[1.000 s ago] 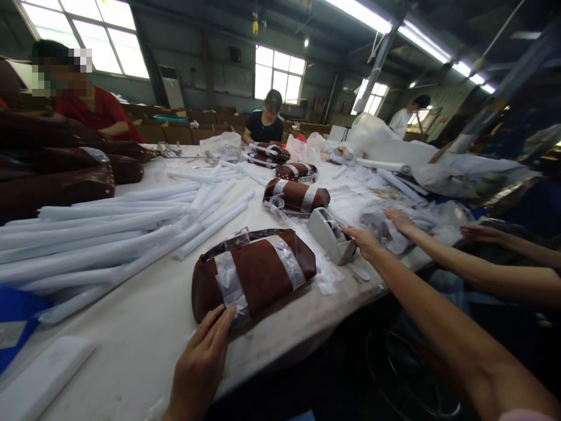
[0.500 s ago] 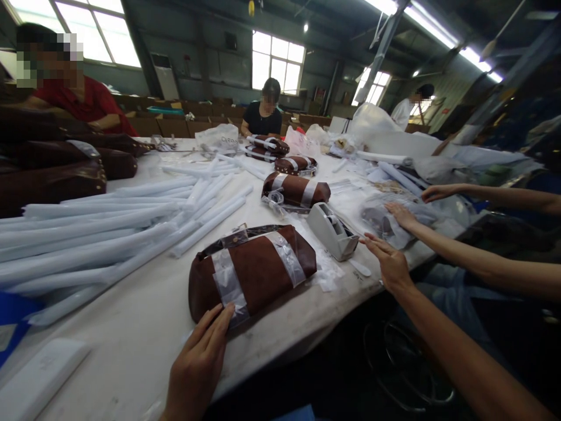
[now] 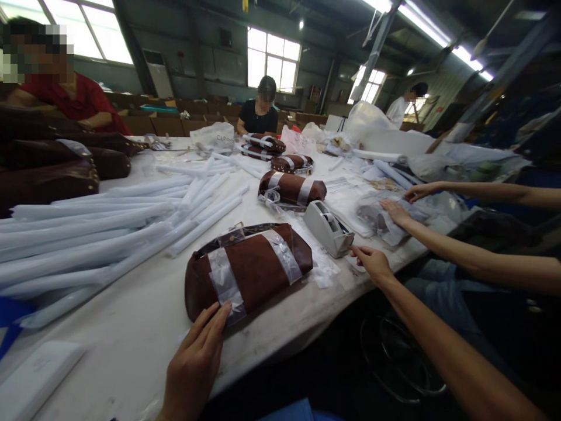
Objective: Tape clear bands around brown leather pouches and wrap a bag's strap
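Observation:
A brown handbag (image 3: 258, 272) lies on its side on the table close to me. Two strips of white wrapping, fixed with clear tape, run across it. My left hand (image 3: 197, 351) rests its outstretched fingers on the lower end of the left strip, holding nothing. Right of the bag stands a grey tape dispenser (image 3: 326, 228). At its front edge, my right hand (image 3: 372, 266) has thumb and fingers pinched together on the end of the tape; the tape itself hardly shows.
Long white padded rolls (image 3: 109, 234) cover the table's left side. More wrapped brown bags (image 3: 291, 187) stand in a row behind. A co-worker's hands (image 3: 397, 211) press a plastic-covered item at the right. A white box (image 3: 39, 374) lies at near left.
My right hand has moved left to the front of the tape dispenser and its fingers have closed. My left hand stays on the bag. The co-worker's far hand has shifted left.

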The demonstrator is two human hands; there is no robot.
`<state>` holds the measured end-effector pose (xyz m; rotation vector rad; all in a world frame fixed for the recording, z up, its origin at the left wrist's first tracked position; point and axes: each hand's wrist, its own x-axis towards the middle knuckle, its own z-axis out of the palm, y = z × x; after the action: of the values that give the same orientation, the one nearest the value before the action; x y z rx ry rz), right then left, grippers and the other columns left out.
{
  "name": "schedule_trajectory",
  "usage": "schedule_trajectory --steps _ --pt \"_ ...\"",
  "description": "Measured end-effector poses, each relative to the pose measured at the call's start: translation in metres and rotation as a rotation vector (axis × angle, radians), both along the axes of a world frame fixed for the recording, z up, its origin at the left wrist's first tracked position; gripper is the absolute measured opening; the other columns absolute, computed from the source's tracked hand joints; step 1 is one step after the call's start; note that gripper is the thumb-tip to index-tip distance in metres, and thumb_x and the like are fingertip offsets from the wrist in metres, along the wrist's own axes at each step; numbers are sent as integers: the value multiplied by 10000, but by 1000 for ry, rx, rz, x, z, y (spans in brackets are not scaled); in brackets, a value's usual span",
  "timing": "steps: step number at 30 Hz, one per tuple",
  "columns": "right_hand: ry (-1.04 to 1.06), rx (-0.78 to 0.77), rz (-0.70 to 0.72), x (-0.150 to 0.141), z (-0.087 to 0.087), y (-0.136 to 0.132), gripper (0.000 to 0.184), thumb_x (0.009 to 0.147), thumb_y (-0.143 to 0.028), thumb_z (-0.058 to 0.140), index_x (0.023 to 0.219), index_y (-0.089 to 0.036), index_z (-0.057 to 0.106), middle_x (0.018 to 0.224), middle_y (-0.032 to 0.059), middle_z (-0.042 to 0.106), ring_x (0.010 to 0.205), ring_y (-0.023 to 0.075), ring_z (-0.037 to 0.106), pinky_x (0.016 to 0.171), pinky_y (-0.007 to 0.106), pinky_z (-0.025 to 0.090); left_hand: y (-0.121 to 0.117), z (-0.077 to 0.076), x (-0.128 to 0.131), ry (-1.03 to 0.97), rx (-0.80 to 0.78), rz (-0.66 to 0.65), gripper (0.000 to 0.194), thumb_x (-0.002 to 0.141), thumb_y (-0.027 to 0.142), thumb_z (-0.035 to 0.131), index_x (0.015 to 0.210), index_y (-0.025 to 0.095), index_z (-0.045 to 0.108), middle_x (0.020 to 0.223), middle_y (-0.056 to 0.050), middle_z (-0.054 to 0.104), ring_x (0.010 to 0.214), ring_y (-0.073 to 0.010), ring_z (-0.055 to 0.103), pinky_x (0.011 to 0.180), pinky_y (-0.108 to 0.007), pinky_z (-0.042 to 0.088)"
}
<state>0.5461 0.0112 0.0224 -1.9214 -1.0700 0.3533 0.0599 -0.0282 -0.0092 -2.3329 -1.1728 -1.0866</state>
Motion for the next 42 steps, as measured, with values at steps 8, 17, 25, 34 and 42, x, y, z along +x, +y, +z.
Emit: schedule_trajectory --steps 8,17,25,34,42 --pt "-756 -52 296 16 51 -49 289 896 -185 525 1034 -210 778 945 86 755 818 229 672 721 326 466 0 -8 -3 8 -21 -7 488 937 70 532 1412 187 533 1266 -21 695 1168 -171 641 1132 -269 386" --pt "-1377 337 1079 -93 129 -58 346 967 -67 492 1269 -183 614 1006 63 743 799 154 651 772 305 496 -2 -11 -3 -48 -79 -36 548 916 40 558 1440 184 492 1284 -23 685 1200 -190 623 1128 -324 428" --pt "-815 392 1700 -220 126 -28 211 981 -141 543 1155 -163 661 905 48 725 723 132 613 665 274 449 -4 -10 -1 -111 -161 -44 531 904 -7 517 1404 169 513 1264 -27 697 1241 -208 601 1111 -369 477" --pt "231 -313 1749 -272 104 19 241 908 -341 694 904 -110 761 799 73 693 724 140 626 667 244 485 -5 -10 0 -194 -219 -44 433 939 48 491 1351 166 559 1227 -59 712 1246 -201 594 1096 -375 498" --pt "1351 -273 1441 -309 95 -2 302 905 -422 635 733 -179 681 579 -43 422 505 86 350 507 210 371 -5 -12 0 -226 -190 -56 424 942 46 453 1333 157 573 1209 -63 718 1229 -193 608 1078 -364 512"
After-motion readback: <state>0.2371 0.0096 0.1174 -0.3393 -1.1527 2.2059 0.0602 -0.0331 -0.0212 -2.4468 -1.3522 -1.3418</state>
